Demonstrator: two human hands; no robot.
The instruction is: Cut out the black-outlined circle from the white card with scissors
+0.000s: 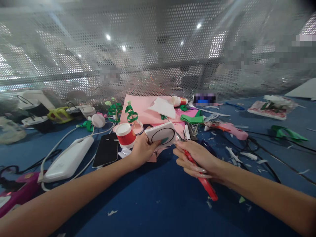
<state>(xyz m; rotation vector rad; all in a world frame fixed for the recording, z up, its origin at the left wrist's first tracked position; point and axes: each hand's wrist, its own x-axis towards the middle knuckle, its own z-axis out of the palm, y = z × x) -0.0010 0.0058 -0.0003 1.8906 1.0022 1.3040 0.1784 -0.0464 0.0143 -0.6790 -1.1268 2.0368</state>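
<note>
Left hand holds a white piece; right hand grips a red tool

Head view: two bare arms reach in from the lower corners over a blue table. At the centre of the frame, the left hand is closed in a pinch, thumb on the face of a white piece marked with a black circle outline and a green patch. Just right of centre, the right hand is curled around a red tool, its thin tip pointing up and left beside the piece's right edge; whether they touch, I cannot tell.

Left of centre stand a red-and-white paper cup and, near it, a flat black device. Farther left lies a white block with rounded edges. Behind the hands, a pink sheet spreads out, with green curled strips in front. At centre right, a pink glue gun lies near white scraps. A perforated panel fills the upper frame.
</note>
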